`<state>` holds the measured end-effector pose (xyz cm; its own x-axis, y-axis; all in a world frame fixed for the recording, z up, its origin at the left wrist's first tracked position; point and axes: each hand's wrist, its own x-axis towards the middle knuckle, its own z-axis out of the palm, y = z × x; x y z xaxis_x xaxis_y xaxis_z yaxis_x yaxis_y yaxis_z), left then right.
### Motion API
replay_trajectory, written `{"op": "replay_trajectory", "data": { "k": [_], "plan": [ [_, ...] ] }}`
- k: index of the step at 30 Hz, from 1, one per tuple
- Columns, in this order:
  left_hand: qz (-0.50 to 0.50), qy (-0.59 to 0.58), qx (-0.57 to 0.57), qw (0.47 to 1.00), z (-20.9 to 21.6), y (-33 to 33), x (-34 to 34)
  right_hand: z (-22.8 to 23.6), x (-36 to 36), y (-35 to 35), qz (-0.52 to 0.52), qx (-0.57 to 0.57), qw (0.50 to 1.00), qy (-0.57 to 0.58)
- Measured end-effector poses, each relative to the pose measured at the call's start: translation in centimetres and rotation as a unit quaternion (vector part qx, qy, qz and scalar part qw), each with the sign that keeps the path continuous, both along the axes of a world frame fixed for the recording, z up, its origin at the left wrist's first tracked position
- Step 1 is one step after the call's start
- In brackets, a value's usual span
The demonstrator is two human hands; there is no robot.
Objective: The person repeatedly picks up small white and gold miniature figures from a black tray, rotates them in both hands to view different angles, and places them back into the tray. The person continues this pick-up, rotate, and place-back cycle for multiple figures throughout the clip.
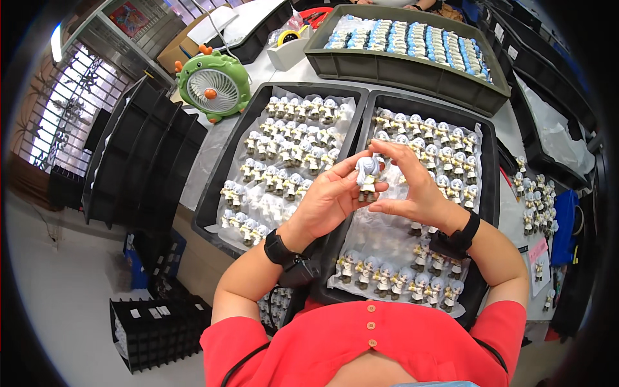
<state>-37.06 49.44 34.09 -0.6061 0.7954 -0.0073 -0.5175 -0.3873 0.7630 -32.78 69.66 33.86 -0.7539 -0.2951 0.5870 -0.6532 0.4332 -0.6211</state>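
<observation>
A small figurine [367, 179] with pale blue-grey hair, a white and gold outfit and dark feet is upright between my hands, above the two trays. My left hand [327, 197] grips it, thumb on its side and fingers behind and below. My right hand [419, 190] curves round its right side, fingers above the head and thumb beside the feet, a gap between them. Beneath lie a left black tray [207, 200] and a right black tray [491, 174], both lined with white sheeting and holding rows of similar figurines.
A green fan [213, 87] stands behind the left tray. At the back, a dark olive crate [400, 76] holds rows of blue-and-white pieces. More figurines [535, 197] stand on the right, near a blue pouch [565, 226]. Black crates [138, 155] are stacked at left; another [161, 329] is on the floor.
</observation>
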Motion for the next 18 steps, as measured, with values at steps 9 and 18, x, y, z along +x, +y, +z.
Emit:
{"op": "replay_trajectory", "data": {
  "k": [9, 18],
  "plan": [
    [0.004, -0.007, 0.001, 1.0, 0.18, -0.04, 0.38, 0.01, -0.13, -0.04, 0.001, 0.018, 1.0, 0.005],
    [0.0, -0.008, 0.012, 1.0, 0.19, 0.04, 0.44, 0.16, -0.18, 0.05, 0.009, 0.014, 1.0, -0.005]
  ]
}}
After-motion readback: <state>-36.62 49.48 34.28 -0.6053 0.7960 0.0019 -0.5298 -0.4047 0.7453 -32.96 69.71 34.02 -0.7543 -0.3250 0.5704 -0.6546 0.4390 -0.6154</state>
